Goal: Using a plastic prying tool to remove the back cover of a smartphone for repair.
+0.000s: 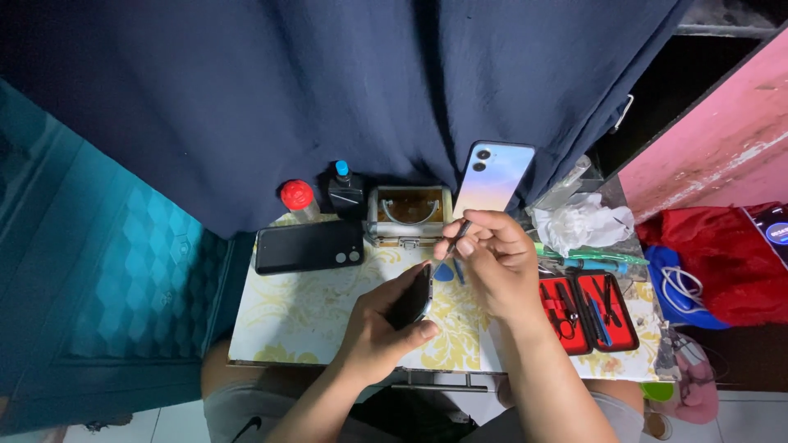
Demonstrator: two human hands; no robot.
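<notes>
Left hand grips a dark phone on edge, tilted up off the table; fingers wrapped round its back, thumb along the lower side. Held that way, probably so the top edge faces the other hand

Right hand pinches a thin metal tool between thumb and fingertips, other fingers curled; the tip points down toward the phone's upper edge. Whether the tip touches the phone cannot be told

Blue pick lies on the table just under the tool, near to hand

Second black phone lies flat at the back left. A pale blue phone leans upright against the dark curtain. Red-capped bottle and black bottle stand along the back edge beside a small metal box

Open red tool case sits right of the hand, partly covered by the wrist. Crumpled tissue behind it

Held phone's face is hidden by the grip; box contents unclear
</notes>
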